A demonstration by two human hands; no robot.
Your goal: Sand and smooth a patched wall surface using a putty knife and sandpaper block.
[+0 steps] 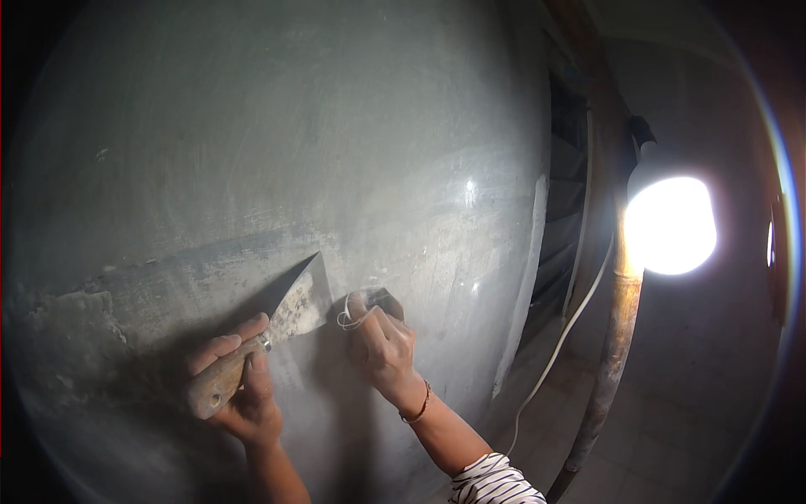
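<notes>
My left hand (pixel 243 391) is closed around the worn wooden handle of a putty knife (pixel 302 301). Its wide triangular metal blade is smeared with pale filler and points up and right, close to the grey wall (pixel 353 151). To the right of the blade, my right hand (pixel 384 349) is closed with its fingers pinched at the wall. A small dark flat piece (pixel 386 301) shows past those fingers, and a thin white loop (pixel 344 319) hangs beside them. What kind of thing the dark piece is, I cannot make out.
A bright bulb (pixel 672 225) glows on the right, by a bamboo pole (pixel 617 336). A white cable (pixel 562 336) hangs down beside the pole. A louvred opening (pixel 564 202) lies past the wall's right edge. Rough patches (pixel 84 315) mark the wall at left.
</notes>
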